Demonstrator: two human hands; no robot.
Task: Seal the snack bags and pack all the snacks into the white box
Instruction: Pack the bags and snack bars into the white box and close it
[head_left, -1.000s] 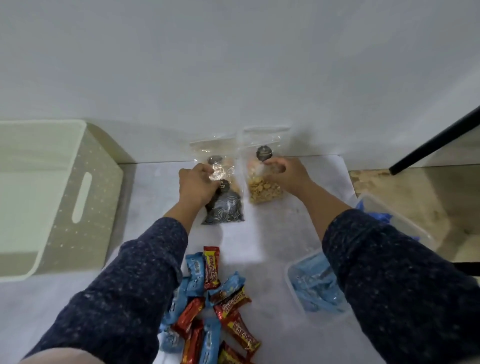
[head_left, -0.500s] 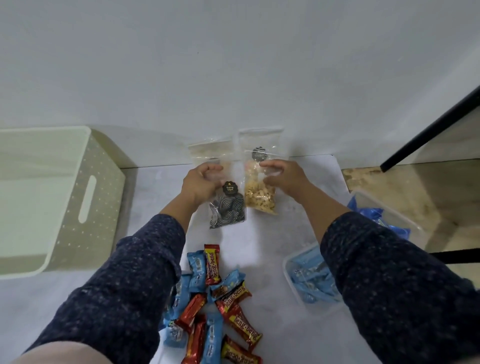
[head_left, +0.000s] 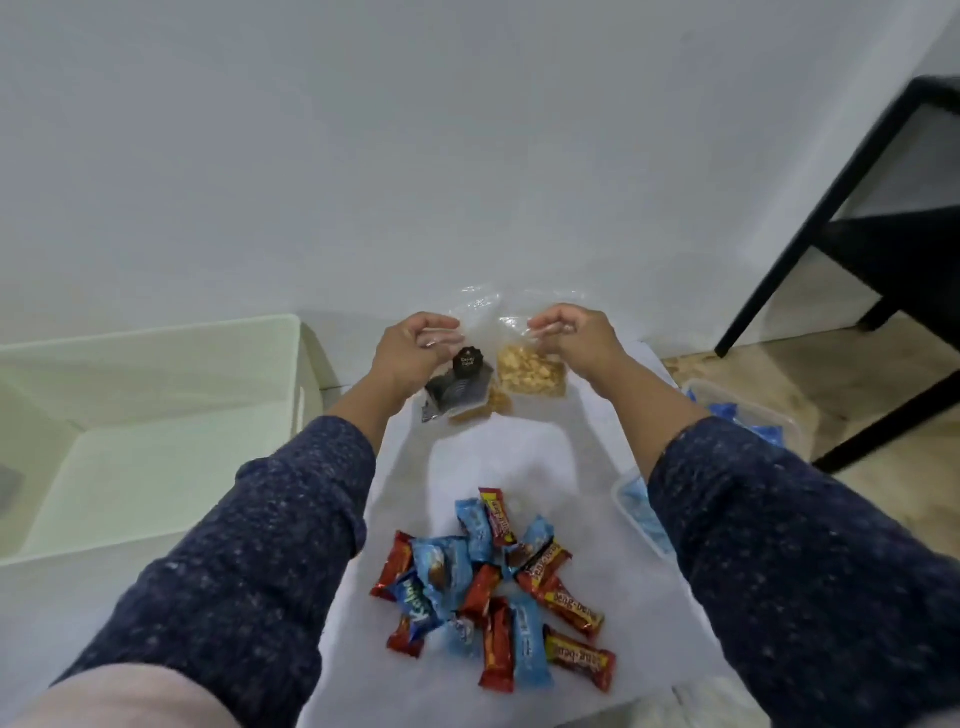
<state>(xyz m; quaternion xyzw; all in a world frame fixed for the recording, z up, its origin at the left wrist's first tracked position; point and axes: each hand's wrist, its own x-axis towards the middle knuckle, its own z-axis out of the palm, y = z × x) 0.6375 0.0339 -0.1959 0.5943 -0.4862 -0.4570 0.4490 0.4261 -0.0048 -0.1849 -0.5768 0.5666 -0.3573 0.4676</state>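
Both hands lift clear snack bags at frame centre.

White box (head_left: 156, 395) sits open at left; left hand (head_left: 410, 353) pinches the dark-snack bag (head_left: 457, 389), right hand (head_left: 576, 338) pinches the nut bag (head_left: 530, 371); wrapped bars (head_left: 493, 592) lie heaped low centre.

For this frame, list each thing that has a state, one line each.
left hand: fingers curled, pinching the top of the dark snack bag
right hand: fingers curled, pinching the top of the nut bag
dark snack bag: held; seal not discernible
nut bag: held; seal not discernible
white box: open, nothing visible inside
wrapped snack bars: loose pile on the table, unpacked
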